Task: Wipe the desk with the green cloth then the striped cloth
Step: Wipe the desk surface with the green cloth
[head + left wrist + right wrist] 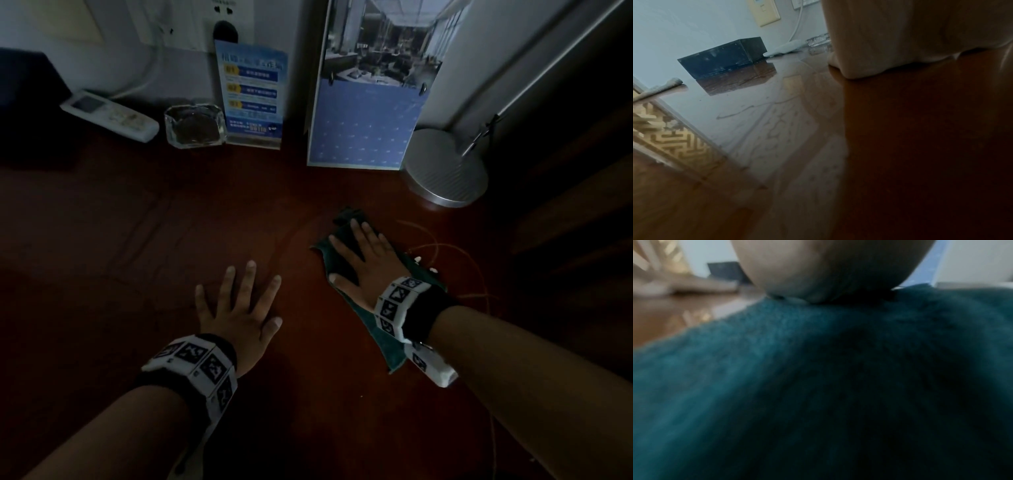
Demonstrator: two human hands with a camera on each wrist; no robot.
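A dim room, a dark reddish wooden desk [137, 222] against a pale wall. The right hand [363, 260] lies flat on the green cloth [387, 346], fingers [356, 228] straight and spread, pressing it to the desk; the cloth trails back under the wrist. The left hand [239, 308] rests palm down on bare wood beside it, fingers extended, holding nothing. Beyond the fingertips stand a glass ashtray [194, 126], a remote control [109, 114], a blue sign [253, 92], a calendar [370, 102] and a round lamp base [445, 168].

Cloth [383, 339] on desk [137, 240], right side
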